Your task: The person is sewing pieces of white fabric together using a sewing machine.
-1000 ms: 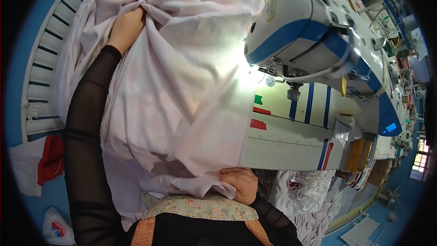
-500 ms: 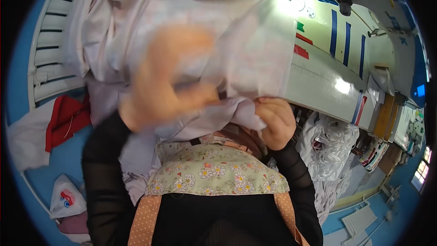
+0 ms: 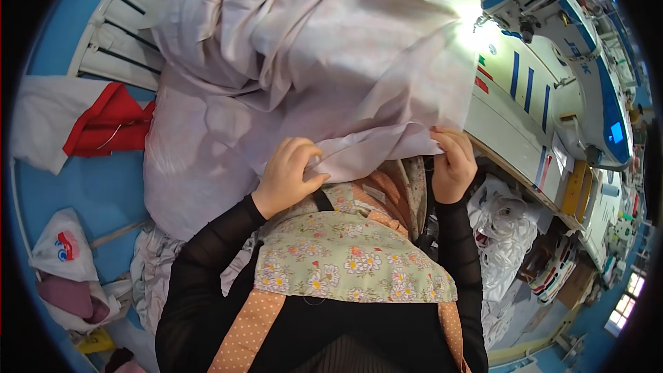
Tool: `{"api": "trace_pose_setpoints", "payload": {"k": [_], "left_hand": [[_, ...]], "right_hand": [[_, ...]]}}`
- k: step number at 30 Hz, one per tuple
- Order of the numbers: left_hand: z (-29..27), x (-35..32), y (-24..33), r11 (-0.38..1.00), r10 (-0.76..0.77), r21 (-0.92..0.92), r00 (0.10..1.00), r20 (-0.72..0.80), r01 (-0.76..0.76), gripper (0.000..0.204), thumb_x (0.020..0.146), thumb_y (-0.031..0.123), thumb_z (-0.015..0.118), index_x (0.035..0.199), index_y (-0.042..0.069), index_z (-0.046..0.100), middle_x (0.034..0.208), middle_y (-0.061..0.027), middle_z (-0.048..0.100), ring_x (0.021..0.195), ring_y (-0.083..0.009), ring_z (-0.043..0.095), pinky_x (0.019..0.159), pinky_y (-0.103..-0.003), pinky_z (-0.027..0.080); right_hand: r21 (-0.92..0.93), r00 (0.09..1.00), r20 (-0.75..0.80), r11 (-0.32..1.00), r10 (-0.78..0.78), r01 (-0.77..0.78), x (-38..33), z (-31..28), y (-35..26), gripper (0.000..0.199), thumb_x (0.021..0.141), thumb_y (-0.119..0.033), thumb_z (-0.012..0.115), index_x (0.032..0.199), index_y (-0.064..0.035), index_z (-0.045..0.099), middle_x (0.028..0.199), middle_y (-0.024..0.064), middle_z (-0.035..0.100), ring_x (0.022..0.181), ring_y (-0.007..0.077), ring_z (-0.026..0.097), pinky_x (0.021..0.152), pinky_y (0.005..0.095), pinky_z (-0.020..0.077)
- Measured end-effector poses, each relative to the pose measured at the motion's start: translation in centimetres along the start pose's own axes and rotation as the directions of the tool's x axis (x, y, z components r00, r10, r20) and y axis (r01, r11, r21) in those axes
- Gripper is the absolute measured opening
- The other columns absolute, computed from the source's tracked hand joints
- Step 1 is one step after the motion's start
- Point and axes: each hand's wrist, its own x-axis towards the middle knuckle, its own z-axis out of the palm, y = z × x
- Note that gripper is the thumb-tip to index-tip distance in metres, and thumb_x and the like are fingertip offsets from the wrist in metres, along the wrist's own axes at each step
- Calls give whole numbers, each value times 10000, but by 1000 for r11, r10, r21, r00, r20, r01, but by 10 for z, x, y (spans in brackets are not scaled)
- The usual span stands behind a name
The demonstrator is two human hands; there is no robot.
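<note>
Table (image 3: 510,139) edge near right hand (image 3: 454,167), pinching pale cloth (image 3: 376,55) by border; left hand (image 3: 285,174) along same border, grip unclear.

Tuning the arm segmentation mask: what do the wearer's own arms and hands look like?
Long, plain black sleeves, sheer-looking and reaching the wrists: left sleeve, right sleeve. No cables or markings visible on them. Left hand and right hand are bare, without gloves.

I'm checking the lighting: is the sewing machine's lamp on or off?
On: a white glare at the sewing machine's needle end brightens the pale fabric.
</note>
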Motion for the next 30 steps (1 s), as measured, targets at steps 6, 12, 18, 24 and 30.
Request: {"api": "trace_pose_setpoints", "payload": {"k": [6,12,18,24,30], "left_hand": [[4,-30,-17,989,-145,-6,989,-26,145,313,713,172,772,921,27,590,915,-81,592,864,-281,541,718,-369,451],[13,-43,-31,920,-276,-296,961,-23,258,137,840,130,663,894,23,595,803,-99,595,744,-272,563,671,-349,446],[-138,-73,-13,976,-214,-37,898,-385,217,61,862,32,638,851,14,581,787,-59,551,660,-141,497,612,-266,412],[-229,-101,34,860,193,505,963,-187,-75,170,673,2,703,817,52,627,665,-62,535,546,-242,510,530,-329,414],[-225,-111,39,891,238,425,961,-139,-160,292,571,48,735,851,99,668,670,-38,547,510,-234,500,449,-356,357]], "right_hand": [[32,1000,0,999,14,-14,-1,1,1,301,712,145,525,942,10,665,979,141,674,954,274,644,842,319,480],[-22,1000,2,1000,-5,5,5,4,-2,258,737,126,562,947,14,663,969,135,675,926,264,646,811,314,487],[-89,971,168,978,-171,188,42,14,-23,153,766,78,615,897,1,635,902,133,662,848,304,635,752,340,497],[39,858,275,896,-435,442,104,57,-69,188,744,49,650,893,-27,565,927,107,673,831,315,630,715,375,506],[284,689,351,773,-634,567,105,68,-119,234,725,37,683,883,-37,526,1006,124,674,858,306,655,691,382,538]]}}
